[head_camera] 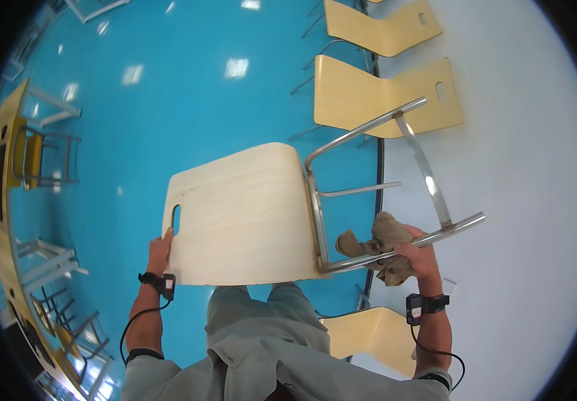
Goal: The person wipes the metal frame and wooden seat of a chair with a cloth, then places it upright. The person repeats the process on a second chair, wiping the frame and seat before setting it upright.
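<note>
A chair with a pale plywood shell point(241, 215) and a metal tube frame point(431, 175) is held up before me, its legs pointing right. My left hand point(160, 253) grips the edge of the backrest beside its oval handle slot. At the other end, my right hand point(418, 255) is closed around the lower leg tube, with a crumpled brown cloth point(391, 240) pressed between hand and tube. Part of the cloth hangs to the left of that hand. Both wrists wear black straps with small cabled devices.
Plywood chairs point(346, 95) stand along the white wall point(509, 150) on the right, one more point(368, 333) near my right arm. Long tables point(12, 250) with yellow chairs and white metal frames line the left side. The floor point(183, 100) is glossy blue.
</note>
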`<act>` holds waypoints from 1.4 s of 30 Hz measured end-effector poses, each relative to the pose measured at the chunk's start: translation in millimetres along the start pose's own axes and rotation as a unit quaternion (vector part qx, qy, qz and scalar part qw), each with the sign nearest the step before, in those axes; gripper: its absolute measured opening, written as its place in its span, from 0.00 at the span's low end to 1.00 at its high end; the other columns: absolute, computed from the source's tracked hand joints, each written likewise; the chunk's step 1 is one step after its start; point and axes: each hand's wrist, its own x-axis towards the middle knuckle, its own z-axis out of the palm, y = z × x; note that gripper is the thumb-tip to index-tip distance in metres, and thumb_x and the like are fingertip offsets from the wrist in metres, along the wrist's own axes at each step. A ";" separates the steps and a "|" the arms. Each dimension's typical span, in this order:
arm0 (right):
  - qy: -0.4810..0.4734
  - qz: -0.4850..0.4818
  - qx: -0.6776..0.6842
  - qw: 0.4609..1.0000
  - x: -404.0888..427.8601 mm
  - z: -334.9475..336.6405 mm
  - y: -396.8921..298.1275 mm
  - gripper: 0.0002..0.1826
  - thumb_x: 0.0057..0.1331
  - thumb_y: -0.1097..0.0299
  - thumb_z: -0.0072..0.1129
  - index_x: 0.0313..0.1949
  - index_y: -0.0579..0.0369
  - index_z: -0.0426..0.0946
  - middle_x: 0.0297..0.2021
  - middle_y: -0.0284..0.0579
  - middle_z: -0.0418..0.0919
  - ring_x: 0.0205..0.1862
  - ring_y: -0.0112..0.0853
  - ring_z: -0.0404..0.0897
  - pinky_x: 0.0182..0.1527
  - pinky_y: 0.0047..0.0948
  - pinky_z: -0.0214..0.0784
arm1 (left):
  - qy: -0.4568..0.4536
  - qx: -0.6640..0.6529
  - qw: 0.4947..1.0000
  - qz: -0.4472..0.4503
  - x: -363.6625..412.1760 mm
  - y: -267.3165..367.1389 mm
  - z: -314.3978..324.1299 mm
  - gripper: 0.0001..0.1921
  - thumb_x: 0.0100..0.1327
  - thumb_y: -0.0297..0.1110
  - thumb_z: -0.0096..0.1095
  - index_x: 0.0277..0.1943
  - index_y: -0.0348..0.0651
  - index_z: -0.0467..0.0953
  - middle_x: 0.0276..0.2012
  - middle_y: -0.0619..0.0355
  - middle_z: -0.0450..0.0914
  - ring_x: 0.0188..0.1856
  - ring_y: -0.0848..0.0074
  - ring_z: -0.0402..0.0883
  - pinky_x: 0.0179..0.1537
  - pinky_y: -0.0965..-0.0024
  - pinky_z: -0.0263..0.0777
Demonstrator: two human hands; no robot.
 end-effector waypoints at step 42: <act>0.139 0.306 0.442 0.832 164.4 19.1 409.6 0.26 0.61 0.63 0.74 0.50 0.71 0.77 0.44 0.54 0.81 0.39 0.40 0.85 0.35 0.48 0.75 | 0.323 0.430 0.785 0.306 -243.5 194.0 81.1 0.29 0.64 0.52 0.77 0.33 0.25 0.78 0.25 0.53 0.81 0.29 0.76 0.72 0.32 0.62 0.71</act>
